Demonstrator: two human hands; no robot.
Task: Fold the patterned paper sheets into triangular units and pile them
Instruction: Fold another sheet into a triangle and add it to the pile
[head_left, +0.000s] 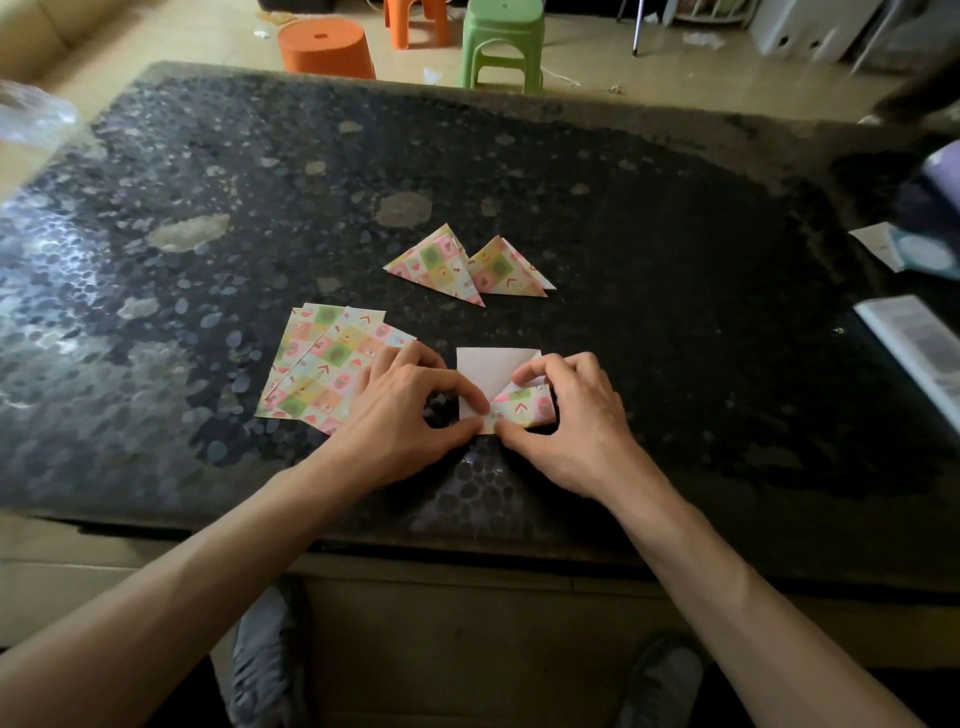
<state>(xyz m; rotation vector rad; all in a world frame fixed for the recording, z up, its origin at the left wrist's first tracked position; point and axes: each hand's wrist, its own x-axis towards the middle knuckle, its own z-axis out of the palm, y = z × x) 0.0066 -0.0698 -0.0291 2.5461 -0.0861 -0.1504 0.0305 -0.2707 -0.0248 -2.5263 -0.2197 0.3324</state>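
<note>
Close to the near edge of a dark speckled table (623, 218), two hands work one small sheet (496, 370), white side up. Left hand (400, 421) pinches its lower edge; right hand (576, 421) pinches a patterned flap (522, 408) folded over, though the exact grip is partly hidden. Unfolded sheets (322, 364) lie just left; two finished triangles (467, 267) sit beyond. Paper looks light, thin, easily creased: best held at corners and edges.

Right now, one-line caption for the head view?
Left hand and right hand pinch a half-folded sheet on the table; flat sheets lie left, two folded triangles beyond.
</note>
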